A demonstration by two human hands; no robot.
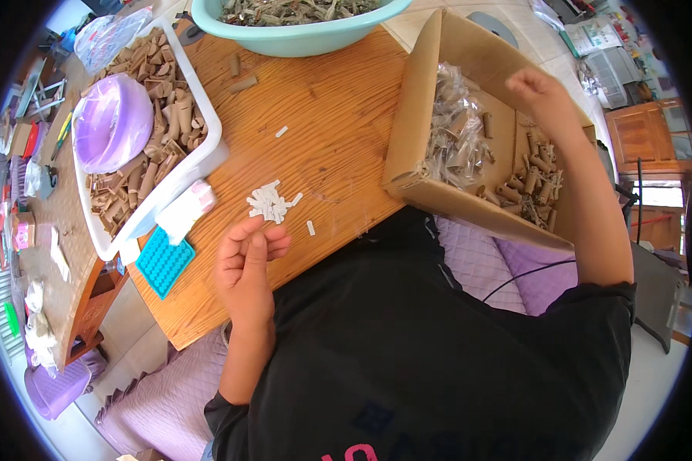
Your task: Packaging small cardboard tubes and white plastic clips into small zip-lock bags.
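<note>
My left hand [250,257] hovers over the table's near edge, beside a pile of small white strips [268,203]. Its fingers are loosely bent and apart, with nothing visible in them. Out to the right, my right hand [542,96] is raised above an open cardboard box [413,127]. Its fingers are curled closed, and whatever they may hold is hidden. Inside the box lie clear plastic bags [457,127] with brown pieces in them, and a heap of short brown tubes [532,180]. A few white strips lie loose near the pile.
On the left a white bin [217,127] holds brown tube-like pieces and a purple bowl [111,115]. A teal tub [303,42] of dry plant-like bits stands at the far edge. A blue bumpy mat [165,263] and a tissue pack [184,211] lie on the wooden table [323,115].
</note>
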